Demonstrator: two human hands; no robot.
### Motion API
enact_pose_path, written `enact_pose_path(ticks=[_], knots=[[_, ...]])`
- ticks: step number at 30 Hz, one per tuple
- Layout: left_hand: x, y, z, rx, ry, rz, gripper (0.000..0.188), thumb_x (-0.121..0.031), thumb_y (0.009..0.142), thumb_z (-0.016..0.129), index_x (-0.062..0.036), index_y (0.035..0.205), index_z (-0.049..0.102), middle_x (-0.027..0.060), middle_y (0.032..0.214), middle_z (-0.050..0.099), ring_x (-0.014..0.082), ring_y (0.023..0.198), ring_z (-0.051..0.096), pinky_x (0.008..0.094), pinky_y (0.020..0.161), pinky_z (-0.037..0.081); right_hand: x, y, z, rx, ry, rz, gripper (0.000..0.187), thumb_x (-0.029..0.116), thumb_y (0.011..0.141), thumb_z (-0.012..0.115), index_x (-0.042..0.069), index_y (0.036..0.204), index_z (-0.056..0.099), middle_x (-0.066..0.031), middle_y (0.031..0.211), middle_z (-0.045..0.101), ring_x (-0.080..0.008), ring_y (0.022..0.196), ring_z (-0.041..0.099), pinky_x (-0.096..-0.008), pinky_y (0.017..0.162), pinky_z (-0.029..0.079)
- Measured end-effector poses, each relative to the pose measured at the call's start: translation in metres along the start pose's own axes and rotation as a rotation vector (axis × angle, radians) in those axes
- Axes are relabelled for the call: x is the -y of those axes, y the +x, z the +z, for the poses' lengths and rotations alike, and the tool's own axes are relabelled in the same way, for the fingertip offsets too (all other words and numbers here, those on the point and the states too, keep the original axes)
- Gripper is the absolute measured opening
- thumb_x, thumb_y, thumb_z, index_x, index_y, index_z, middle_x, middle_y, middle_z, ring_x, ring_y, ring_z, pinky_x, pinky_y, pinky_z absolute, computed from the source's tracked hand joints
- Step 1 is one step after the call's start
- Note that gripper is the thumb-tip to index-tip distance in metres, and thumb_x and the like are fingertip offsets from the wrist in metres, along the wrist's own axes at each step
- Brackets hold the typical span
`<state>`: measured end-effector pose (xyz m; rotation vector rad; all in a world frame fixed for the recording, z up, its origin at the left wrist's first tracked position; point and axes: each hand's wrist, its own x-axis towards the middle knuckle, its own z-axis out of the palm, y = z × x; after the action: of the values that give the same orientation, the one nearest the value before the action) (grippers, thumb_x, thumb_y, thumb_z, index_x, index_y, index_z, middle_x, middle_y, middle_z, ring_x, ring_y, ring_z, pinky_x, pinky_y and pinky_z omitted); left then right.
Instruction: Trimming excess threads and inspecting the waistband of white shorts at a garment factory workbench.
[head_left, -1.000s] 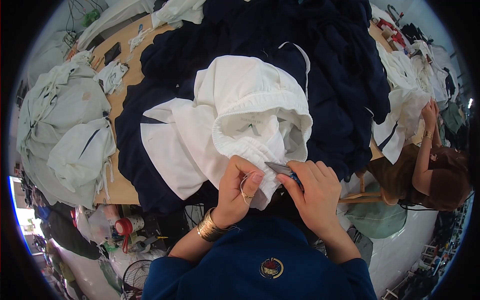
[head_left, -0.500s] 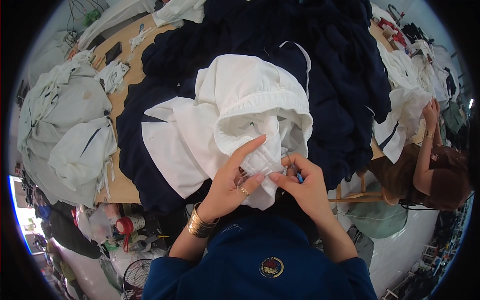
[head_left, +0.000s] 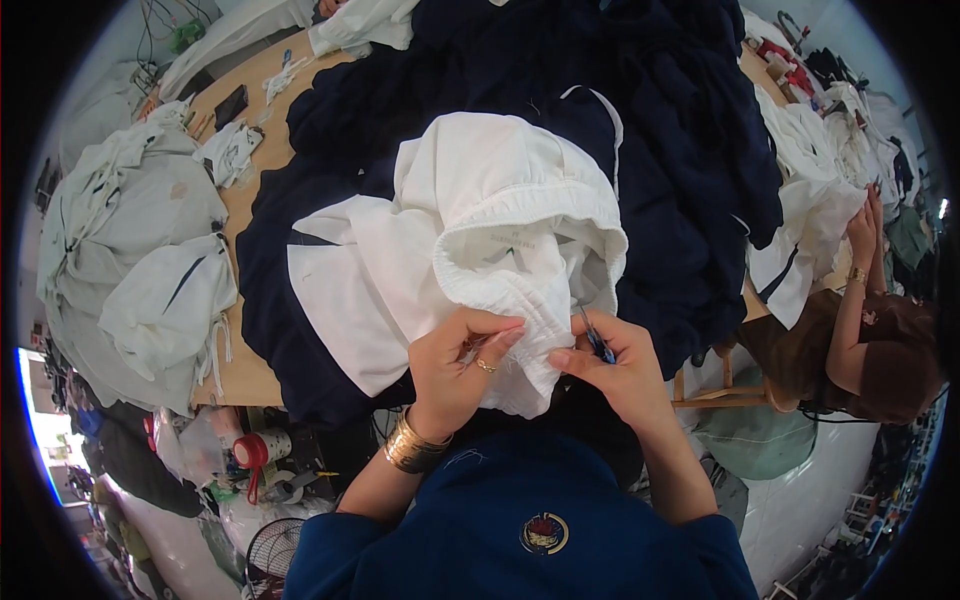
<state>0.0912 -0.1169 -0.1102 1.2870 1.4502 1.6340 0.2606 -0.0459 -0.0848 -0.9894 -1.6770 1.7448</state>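
A pair of white shorts (head_left: 500, 160) with a gathered elastic waistband lies in front of me, its waist opening facing me. My left hand (head_left: 450, 365) is closed, thumb and forefinger pinching at the waistband edge; whether a loose thread is between them is too small to tell. My right hand (head_left: 620, 370) is closed around small thread snips with a blue handle (head_left: 601, 345), blade pointing up over the opening. Its thumb presses the near part of the waistband. Beneath the shorts spreads a large heap of dark navy cloth (head_left: 690, 180).
A pile of pale garments (head_left: 130, 220) covers the left of the wooden table (head_left: 255, 350). At the right, another person's hands (head_left: 862, 228) handle white garments (head_left: 810, 200). A red-lidded bottle (head_left: 258, 450) and a fan (head_left: 272, 550) stand lower left. A wooden stool (head_left: 720, 395) is at right.
My left hand's fingers have curled in from a spread forefinger to a pinch. The waistband between my hands lies flatter, and the snips show more in my right hand.
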Motion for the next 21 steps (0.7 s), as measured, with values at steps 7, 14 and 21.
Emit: enact_pose_path(ticks=[7, 14, 21], knots=[[-0.003, -0.001, 0.0, 0.062, -0.334, -0.151, 0.013, -0.005, 0.085, 0.065, 0.0025, 0.094, 0.06, 0.0041, 0.086, 0.063, 0.0067, 0.078, 0.057, 0.0193, 0.072, 0.045, 0.0, -0.002, 0.002, -0.124, -0.175, 0.073, 0.026, 0.021, 0.078, 0.073, 0.003, 0.092, 0.06, 0.0005, 0.067, 0.048, -0.006, 0.062, 0.042, -0.0198, 0.057, 0.035], [-0.005, -0.006, 0.005, 0.019, -0.339, -0.167, 0.011, -0.004, 0.086, 0.063, 0.0018, 0.094, 0.058, 0.0041, 0.088, 0.062, 0.0058, 0.079, 0.056, 0.0192, 0.071, 0.044, 0.013, -0.014, 0.003, -0.361, -0.928, -0.509, 0.031, 0.027, 0.075, 0.072, 0.004, 0.092, 0.059, -0.004, 0.076, 0.058, -0.0186, 0.061, 0.053, -0.0296, 0.056, 0.038], [-0.009, -0.006, 0.011, -0.014, -0.333, -0.139, 0.01, -0.002, 0.086, 0.062, 0.002, 0.094, 0.058, 0.004, 0.089, 0.062, 0.0057, 0.078, 0.056, 0.0186, 0.07, 0.044, 0.009, -0.014, 0.007, -0.374, -0.978, -0.52, 0.027, 0.022, 0.074, 0.073, 0.005, 0.088, 0.057, -0.004, 0.07, 0.054, -0.0194, 0.06, 0.052, -0.0308, 0.055, 0.039]])
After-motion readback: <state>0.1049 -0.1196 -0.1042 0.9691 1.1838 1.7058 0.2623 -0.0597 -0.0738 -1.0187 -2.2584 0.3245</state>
